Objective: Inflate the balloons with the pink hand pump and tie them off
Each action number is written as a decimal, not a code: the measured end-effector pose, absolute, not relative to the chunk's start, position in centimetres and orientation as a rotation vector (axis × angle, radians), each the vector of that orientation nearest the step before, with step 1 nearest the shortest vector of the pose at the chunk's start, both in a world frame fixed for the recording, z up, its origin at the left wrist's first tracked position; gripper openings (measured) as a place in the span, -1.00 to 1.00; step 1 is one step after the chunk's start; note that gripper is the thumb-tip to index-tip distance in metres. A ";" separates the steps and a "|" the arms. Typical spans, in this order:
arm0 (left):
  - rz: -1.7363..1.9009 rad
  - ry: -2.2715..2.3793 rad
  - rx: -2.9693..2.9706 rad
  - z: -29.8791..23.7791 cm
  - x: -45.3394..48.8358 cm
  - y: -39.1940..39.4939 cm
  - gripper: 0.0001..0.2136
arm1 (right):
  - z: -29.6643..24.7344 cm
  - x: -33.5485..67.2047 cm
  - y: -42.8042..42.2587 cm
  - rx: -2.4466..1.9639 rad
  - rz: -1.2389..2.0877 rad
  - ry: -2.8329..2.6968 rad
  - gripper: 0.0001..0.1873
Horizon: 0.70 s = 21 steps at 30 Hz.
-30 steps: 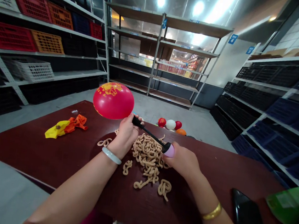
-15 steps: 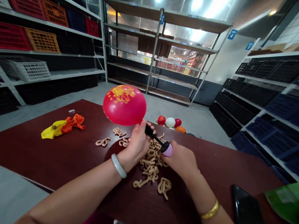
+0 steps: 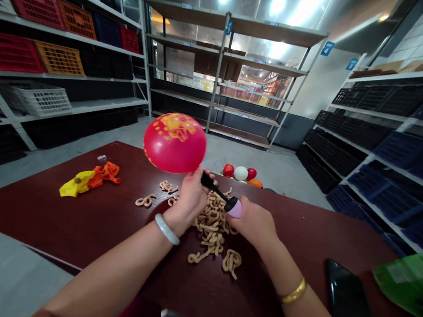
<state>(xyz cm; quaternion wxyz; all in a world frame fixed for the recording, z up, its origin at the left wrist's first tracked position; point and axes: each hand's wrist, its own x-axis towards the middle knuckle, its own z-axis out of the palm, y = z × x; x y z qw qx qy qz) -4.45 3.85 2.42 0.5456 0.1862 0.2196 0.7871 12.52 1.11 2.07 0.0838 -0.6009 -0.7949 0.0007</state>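
A pink-red balloon [image 3: 175,143] with a yellow print, inflated and rounded, floats above the table at the end of a hand pump. My left hand [image 3: 193,193] is closed around the balloon's neck at the pump's black nozzle end. My right hand [image 3: 255,223] grips the lilac body of the balloon pump [image 3: 235,207], whose black rod runs between both hands. Below them lies a heap of beige, curled, twisted pieces [image 3: 213,237] on the dark red table [image 3: 111,249]. The neck and the nozzle tip are partly hidden by my left fingers.
Limp yellow and orange balloons [image 3: 80,183] lie at the table's left. A black phone [image 3: 348,299] and a green package [image 3: 406,280] are at the right. Several balloons [image 3: 240,172] show beyond the far edge. Shelves with crates [image 3: 59,58] line the sides; a rack [image 3: 218,98] stands behind.
Both hands, with the pump and balloon, have shifted slightly up and to the left. The balloon has tilted a little; its size looks about the same.
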 end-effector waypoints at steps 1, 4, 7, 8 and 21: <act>1.885 0.530 0.436 2.7 -5.6 4.3 -0.87 | 2.0 12.7 1.3 -1.795 0.003 -2.380 -0.55; 1.923 0.535 0.399 3.4 -8.5 5.3 -0.85 | 1.9 13.5 1.9 -1.800 0.005 -2.397 -0.56; 1.941 0.549 0.377 3.7 -9.7 5.7 -0.82 | 1.8 14.2 2.2 -1.798 -0.018 -2.401 -0.56; 1.949 0.539 0.383 3.6 -9.5 5.8 -0.82 | 1.7 14.5 2.3 -1.798 -0.036 -2.405 -0.55; 1.796 0.529 0.399 0.3 -0.9 2.4 -0.87 | 2.6 12.8 0.4 -1.789 -0.033 -2.400 -0.57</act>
